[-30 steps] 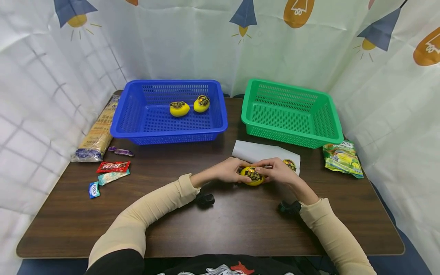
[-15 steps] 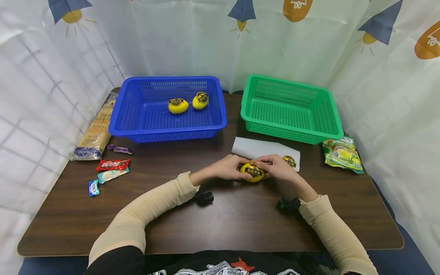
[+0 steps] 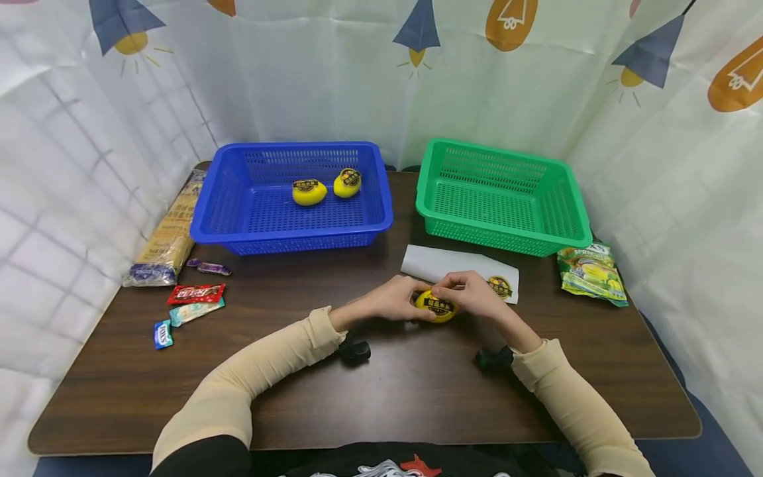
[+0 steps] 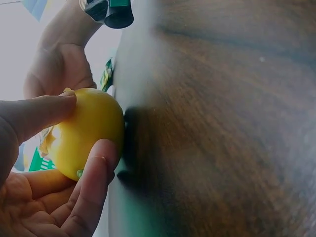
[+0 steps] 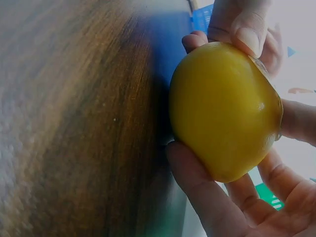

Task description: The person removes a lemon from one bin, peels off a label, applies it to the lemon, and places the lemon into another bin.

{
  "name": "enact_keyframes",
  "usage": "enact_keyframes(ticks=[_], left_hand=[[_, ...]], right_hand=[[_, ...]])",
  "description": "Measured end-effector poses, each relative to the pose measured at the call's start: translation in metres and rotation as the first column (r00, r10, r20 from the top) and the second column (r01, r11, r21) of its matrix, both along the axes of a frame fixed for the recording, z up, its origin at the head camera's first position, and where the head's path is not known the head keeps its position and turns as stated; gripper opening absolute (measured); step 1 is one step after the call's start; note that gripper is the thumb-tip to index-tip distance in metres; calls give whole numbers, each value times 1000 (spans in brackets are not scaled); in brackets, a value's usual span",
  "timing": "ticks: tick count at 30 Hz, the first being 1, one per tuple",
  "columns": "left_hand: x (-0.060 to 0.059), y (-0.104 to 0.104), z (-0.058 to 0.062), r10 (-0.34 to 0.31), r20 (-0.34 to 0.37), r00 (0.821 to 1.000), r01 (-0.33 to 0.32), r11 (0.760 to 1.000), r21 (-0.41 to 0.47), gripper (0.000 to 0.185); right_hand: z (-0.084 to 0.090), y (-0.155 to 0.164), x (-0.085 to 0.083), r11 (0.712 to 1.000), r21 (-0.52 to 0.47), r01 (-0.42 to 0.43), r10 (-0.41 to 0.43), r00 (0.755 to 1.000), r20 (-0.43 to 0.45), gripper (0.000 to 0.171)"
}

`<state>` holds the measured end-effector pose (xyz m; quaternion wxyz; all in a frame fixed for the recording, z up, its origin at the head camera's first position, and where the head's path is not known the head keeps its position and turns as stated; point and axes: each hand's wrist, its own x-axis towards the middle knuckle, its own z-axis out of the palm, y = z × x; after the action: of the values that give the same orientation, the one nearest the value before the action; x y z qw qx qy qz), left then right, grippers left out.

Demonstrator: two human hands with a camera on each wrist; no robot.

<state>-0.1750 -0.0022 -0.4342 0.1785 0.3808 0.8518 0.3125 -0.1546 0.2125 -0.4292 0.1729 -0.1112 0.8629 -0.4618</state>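
A yellow lemon (image 3: 438, 306) with a black and gold label is between both hands, low over the table, in the head view. My left hand (image 3: 396, 299) grips its left side, thumb and fingers spread around it in the left wrist view. From the other side my right hand (image 3: 473, 295) holds it; in the right wrist view the thumb touches the lemon (image 5: 222, 113) low down and another finger presses at the label's edge. Just behind lies a white sheet (image 3: 444, 263) bearing a similar round sticker (image 3: 499, 287).
A blue basket (image 3: 292, 237) with two labelled lemons (image 3: 308, 192) stands at the back left. A green basket (image 3: 507, 235) is at the back right, a green packet (image 3: 592, 273) beside it. Small candy wrappers (image 3: 195, 293) and a long brown package (image 3: 169, 228) lie on the left.
My right fingers have shifted slightly left over the top of the lemon's label. The left hand keeps its grip, and the lemon stays in nearly the same place.
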Motion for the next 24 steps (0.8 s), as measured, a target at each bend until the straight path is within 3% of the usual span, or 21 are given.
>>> enact_keyframes(ticks=[9, 24], left_hand=[[-1, 0, -3, 12, -12, 1000, -12, 1000, 5, 44], [-4, 0, -11, 6, -54, 999, -4, 999, 38, 52]], right_hand=[[0, 3, -2, 999, -35, 10, -7, 998, 69, 27], [-5, 4, 0, 998, -28, 47, -45, 995, 93, 36]])
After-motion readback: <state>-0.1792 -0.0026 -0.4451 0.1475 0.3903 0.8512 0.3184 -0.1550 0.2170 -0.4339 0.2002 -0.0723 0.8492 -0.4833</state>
